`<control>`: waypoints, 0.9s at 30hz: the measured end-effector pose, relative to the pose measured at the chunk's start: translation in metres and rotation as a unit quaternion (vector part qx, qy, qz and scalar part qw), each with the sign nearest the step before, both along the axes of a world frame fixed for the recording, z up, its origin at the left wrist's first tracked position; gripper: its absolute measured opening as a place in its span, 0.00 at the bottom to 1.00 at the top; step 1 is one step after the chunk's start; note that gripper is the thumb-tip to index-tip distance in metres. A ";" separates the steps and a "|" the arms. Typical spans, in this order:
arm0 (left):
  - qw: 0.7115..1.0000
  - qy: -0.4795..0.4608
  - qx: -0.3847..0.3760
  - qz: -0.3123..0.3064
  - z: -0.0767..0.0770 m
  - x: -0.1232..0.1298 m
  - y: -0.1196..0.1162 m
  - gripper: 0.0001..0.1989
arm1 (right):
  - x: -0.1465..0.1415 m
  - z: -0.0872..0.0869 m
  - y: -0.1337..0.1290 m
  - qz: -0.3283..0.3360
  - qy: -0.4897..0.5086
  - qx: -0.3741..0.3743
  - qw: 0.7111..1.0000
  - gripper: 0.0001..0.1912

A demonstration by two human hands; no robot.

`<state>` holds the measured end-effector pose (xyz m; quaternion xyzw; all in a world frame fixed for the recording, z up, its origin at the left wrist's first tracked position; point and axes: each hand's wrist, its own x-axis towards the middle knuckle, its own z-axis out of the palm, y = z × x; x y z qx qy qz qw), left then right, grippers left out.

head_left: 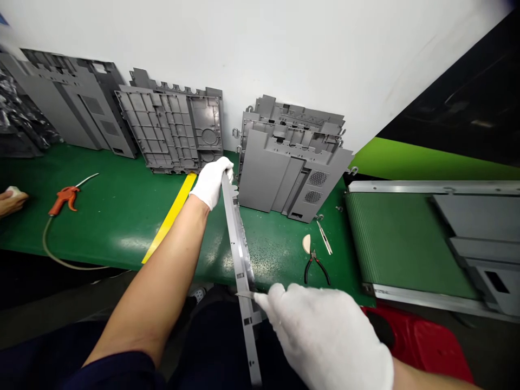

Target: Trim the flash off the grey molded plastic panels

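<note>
White-gloved, my left grip (211,183) closes on the top of a long grey metal strip (239,254) over the green desk (109,227); my right grip (320,336) pinches a small blade (245,294) against its edge. Too much pressure could slip the blade into my glove.

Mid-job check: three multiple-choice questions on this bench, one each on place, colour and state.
1. Where is the air gun? A) On the conveyor B) Left of the yellow strip C) By the pliers
2. What colour is the glove on the left hand? A) Blue B) Black C) White
3. How is the metal rail placed? A) Flat on the bench B) Held up C) Against the wall

1 B: it lies left of the strip. 2 C: the glove shows white. 3 B: the left hand grips its top.
</note>
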<state>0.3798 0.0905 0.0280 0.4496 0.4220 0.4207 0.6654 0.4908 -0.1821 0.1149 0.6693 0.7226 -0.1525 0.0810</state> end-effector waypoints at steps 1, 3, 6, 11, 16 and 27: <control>1.000 0.000 0.002 0.002 -0.001 0.000 0.001 0.13 | 0.000 -0.001 -0.002 0.011 -0.001 -0.002 1.000 0.23; 1.000 0.000 0.005 0.006 -0.003 0.002 0.002 0.13 | 0.002 -0.004 -0.004 0.028 -0.007 -0.003 1.000 0.23; 1.000 -0.003 0.008 0.007 -0.006 0.004 0.005 0.13 | 0.004 -0.008 -0.008 0.042 -0.016 0.007 0.999 0.23; 1.000 -0.015 0.011 0.011 -0.008 0.004 0.006 0.14 | 0.004 -0.011 -0.013 0.077 -0.010 0.024 0.997 0.23; 0.999 -0.024 0.014 0.017 -0.009 0.002 0.006 0.14 | 0.003 -0.009 -0.003 0.029 -0.025 0.058 0.998 0.30; 1.000 -0.021 0.013 0.013 -0.009 0.002 0.006 0.16 | -0.003 0.004 0.005 -0.002 -0.039 -0.003 0.999 0.27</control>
